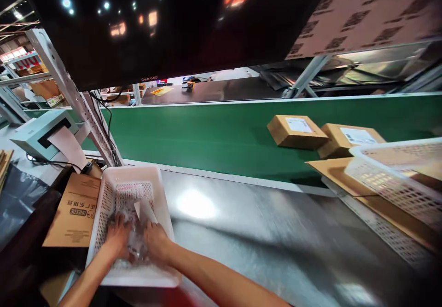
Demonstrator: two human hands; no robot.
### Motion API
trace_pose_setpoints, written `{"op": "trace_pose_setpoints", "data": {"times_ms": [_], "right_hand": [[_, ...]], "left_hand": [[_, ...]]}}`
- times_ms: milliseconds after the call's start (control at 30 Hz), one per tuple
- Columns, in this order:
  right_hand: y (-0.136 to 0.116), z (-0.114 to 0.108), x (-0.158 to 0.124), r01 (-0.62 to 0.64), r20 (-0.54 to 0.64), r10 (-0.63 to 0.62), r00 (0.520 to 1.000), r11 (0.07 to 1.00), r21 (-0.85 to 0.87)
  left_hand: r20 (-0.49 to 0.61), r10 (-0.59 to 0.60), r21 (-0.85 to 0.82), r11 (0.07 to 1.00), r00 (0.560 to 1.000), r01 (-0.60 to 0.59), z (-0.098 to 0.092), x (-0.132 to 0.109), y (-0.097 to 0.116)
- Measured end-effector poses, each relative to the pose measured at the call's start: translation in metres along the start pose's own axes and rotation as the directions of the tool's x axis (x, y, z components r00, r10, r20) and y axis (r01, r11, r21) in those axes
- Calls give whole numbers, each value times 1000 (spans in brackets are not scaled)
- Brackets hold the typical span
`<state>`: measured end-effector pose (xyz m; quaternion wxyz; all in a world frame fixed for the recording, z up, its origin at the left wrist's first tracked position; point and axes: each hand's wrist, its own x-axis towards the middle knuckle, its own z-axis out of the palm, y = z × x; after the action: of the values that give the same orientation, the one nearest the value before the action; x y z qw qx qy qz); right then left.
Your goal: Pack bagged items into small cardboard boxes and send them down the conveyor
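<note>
As clear plastic (134, 241) lies between them, right fingers (151, 227) pinch white paper (146, 211), left fingers' (119, 219) grip unclear

Left hand (119, 235) rests on clear plastic (135, 241) inside a white basket (163, 196); right hand (157, 240) beside it, at a white slip (146, 211); beyond both, a green belt (193, 134) carries boxes (297, 134), farther right of the right hand

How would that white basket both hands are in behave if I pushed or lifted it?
The white basket would probably stay stiff, since its walls stand upright. Its own weight is likely low, given the many holes in its sides. Being broad and boxy, it should slide, not roll.
</note>
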<state>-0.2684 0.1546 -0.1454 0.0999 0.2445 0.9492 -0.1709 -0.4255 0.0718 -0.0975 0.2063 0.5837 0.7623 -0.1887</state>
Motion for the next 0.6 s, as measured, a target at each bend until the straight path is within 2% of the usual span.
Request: {"op": "trace_pose_setpoints", "data": {"times_ms": [200, 333, 500, 600], "right_hand": [[2, -2, 3, 33, 88, -30, 996, 999, -37], [-2, -3, -1, -32, 33, 32, 999, 999, -22], [-6, -7, 0, -82, 2, 82, 997, 988, 134], [-4, -13, 5, -106, 21, 104, 994, 959, 262]], "left_hand": [[-39, 157, 38, 987, 987, -155, -17, 31, -14], [-8, 166, 46, 985, 986, -166, -27, 44, -10], [41, 67, 3, 998, 997, -67, -13, 26, -16], [84, 125, -83, 989, 989, -118, -5, 10, -24]]}}
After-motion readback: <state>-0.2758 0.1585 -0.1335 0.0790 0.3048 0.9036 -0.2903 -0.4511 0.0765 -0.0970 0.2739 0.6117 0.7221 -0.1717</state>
